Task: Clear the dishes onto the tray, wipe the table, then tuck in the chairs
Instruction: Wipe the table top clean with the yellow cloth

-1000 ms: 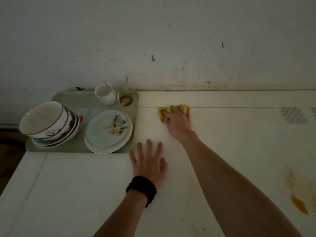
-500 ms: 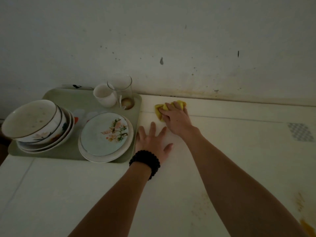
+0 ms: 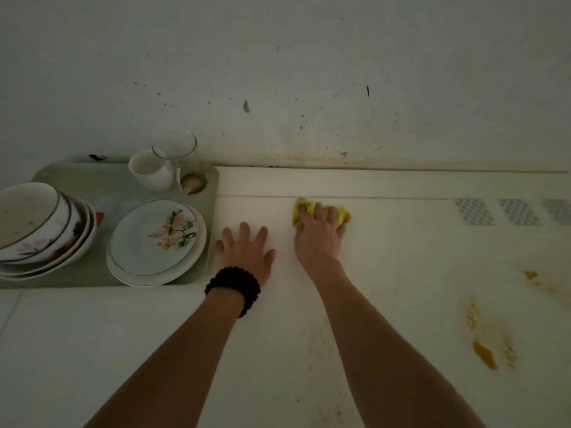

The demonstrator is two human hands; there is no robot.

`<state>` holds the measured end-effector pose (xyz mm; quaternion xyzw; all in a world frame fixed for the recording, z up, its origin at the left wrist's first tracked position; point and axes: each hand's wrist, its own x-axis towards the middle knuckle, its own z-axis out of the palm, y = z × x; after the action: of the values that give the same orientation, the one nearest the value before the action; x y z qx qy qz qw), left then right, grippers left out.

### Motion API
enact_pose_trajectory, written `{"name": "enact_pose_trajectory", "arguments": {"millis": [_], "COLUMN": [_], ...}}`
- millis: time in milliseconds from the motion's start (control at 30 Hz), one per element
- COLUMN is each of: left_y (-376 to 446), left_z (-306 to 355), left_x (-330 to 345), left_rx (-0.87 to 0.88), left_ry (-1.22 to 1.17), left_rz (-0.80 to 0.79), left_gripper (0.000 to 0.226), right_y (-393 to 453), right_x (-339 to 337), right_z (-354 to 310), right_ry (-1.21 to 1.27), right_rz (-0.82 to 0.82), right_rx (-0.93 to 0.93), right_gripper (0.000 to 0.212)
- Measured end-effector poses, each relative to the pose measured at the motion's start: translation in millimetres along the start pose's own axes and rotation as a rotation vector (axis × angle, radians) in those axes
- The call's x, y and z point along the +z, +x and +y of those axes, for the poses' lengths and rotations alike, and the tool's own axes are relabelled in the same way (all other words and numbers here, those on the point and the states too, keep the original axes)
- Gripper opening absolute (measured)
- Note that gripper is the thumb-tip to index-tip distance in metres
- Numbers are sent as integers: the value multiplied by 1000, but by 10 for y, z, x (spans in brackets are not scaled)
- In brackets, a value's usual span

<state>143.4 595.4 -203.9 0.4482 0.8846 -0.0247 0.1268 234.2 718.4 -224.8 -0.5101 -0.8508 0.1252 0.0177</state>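
A green tray (image 3: 92, 177) sits at the table's far left corner. On it are stacked bowls (image 3: 40, 227), floral plates (image 3: 154, 239), a white cup (image 3: 150, 171) and a clear glass (image 3: 182, 162). My right hand (image 3: 318, 239) presses a crumpled yellow cloth (image 3: 309, 208) onto the white table (image 3: 123, 350) near the far edge, fingers curled over it. My left hand (image 3: 247, 251), with a black bead bracelet at the wrist, lies flat on the table with fingers spread, just right of the tray.
A stained white wall (image 3: 309, 88) runs along the table's far edge. Orange-brown sauce stains (image 3: 485, 353) mark the table at right, with fainter specks (image 3: 321, 335) near my right forearm. Grey patterned patches (image 3: 497, 211) show at the far right.
My right hand has slid the cloth to the right, away from the tray. My left hand stays flat beside the tray. The view has shifted right, showing more stains.
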Motion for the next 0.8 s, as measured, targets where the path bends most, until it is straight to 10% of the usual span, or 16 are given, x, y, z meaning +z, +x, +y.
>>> {"name": "enact_pose_trajectory", "arguments": {"millis": [233, 600, 800], "left_y": [-290, -392, -631], "left_z": [-47, 22, -38], "left_x": [69, 201, 367], "left_rx": [50, 43, 99], "left_ry": [-29, -11, -92], "left_rz": [-41, -84, 9], "left_gripper": [69, 72, 49], "right_y": [-246, -581, -1137], "right_x": [-28, -178, 16], "right_z": [82, 631, 229], "right_ry": [23, -11, 43], "right_rz": [-157, -63, -112], "right_rx": [-483, 34, -264], "right_gripper": [45, 48, 49]}}
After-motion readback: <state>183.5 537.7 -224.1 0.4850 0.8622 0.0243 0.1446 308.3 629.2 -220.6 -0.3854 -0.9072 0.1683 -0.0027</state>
